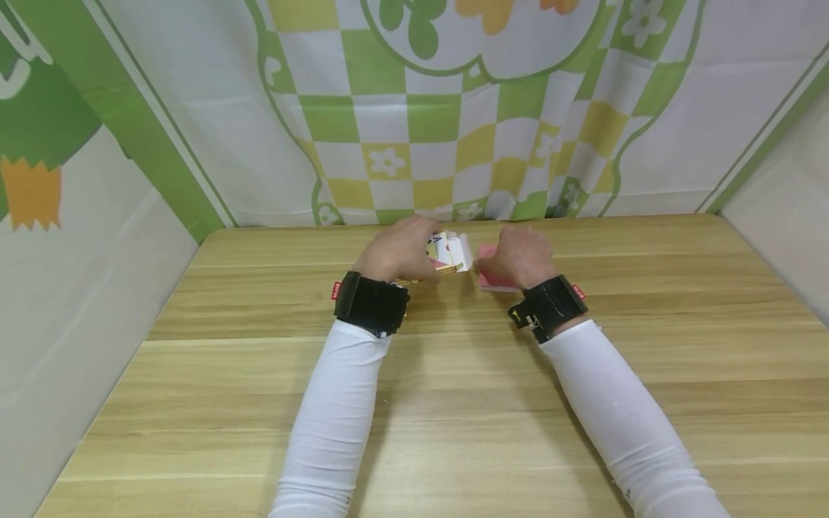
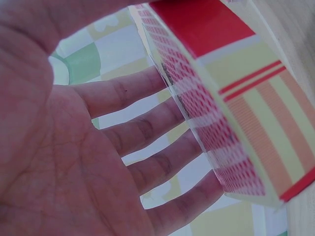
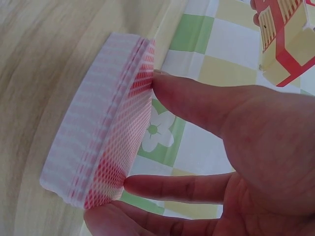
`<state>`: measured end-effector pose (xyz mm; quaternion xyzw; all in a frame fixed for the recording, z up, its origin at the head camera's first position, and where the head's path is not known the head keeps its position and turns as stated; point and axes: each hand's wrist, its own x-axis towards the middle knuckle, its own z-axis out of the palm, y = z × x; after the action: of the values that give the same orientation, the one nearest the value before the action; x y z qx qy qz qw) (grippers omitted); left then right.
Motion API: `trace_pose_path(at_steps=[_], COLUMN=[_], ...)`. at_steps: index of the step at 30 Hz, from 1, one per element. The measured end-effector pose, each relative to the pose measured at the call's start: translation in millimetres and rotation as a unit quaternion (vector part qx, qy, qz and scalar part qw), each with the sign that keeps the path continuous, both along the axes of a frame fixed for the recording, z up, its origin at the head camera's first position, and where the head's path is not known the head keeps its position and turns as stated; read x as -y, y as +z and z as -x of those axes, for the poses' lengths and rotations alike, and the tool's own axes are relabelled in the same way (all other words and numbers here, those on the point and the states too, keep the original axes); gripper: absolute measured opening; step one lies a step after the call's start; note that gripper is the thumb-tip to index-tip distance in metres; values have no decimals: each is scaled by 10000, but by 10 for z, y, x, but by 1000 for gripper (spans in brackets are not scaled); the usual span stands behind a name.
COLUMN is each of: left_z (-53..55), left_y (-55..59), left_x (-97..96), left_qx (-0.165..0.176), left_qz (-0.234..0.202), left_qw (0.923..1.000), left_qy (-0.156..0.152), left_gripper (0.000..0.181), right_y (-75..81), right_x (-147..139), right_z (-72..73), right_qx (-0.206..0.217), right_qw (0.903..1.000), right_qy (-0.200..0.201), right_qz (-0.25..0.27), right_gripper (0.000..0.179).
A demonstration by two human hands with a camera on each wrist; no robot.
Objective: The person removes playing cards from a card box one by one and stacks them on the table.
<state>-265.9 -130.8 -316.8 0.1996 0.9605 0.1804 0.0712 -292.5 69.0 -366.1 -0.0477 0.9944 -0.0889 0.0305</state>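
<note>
My left hand [image 1: 401, 252] holds a playing-card box [image 1: 453, 252] near the table's back edge, with its white end flap standing open toward the right. In the left wrist view the box [image 2: 251, 83] shows red, cream and striped sides, and the fingertips lie against its patterned face. To the right, a deck of playing cards [image 1: 497, 283] with red patterned backs lies on the table. My right hand [image 1: 526, 255] grips this deck from above. The right wrist view has the thumb at one end of the deck [image 3: 88, 118] and fingertips at the other.
Both hands work over a wood-grain table [image 1: 440, 417], close to its back edge. Behind it hangs a curtain [image 1: 434, 151] with green, yellow and white checks. Black wrist straps [image 1: 372, 303] sit above white sleeves. A white and green cloth wall [image 1: 97, 302] borders the left side.
</note>
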Motion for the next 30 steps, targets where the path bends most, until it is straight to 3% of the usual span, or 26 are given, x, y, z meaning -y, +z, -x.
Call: trace_pose_path(at_steps=[11,15,18,20,23,27,30], left_z=[-2,2,6,8,10,13,13], left_y=[1,-1,-5,-5,-5,-5,-5], left_x=[-4,-2,-6,-7,-6,-1,2], left_qx=[3,-3,-8,-20,-61,-59,7], left_qz=[-88,-85,-72,-63,-57,-84,-121], left_qw=[10000,10000,10000,10000,10000,9999,9999], left_qy=[6,3,-7,-6,-18,-21,5], left_gripper=[51,51,52,52,50,47,47], right_y=[43,68,102,134,185,222,232], right_x=[-7,-10,-8,3,39,90,109], right_z=[-22,-14,-4,1,-1,-5,-10], right_qx=[38,-221,-731,-1077,-1458,-1424,-1396], right_qw=[9994,9993,9961,9893,9717,9496,9379], right_qy=[-229,-281,-179,15,541,1325,1587], right_qz=[-263,-133,452,987,1781,2456,2752], right_gripper=[58,55,43,31,19,15,12])
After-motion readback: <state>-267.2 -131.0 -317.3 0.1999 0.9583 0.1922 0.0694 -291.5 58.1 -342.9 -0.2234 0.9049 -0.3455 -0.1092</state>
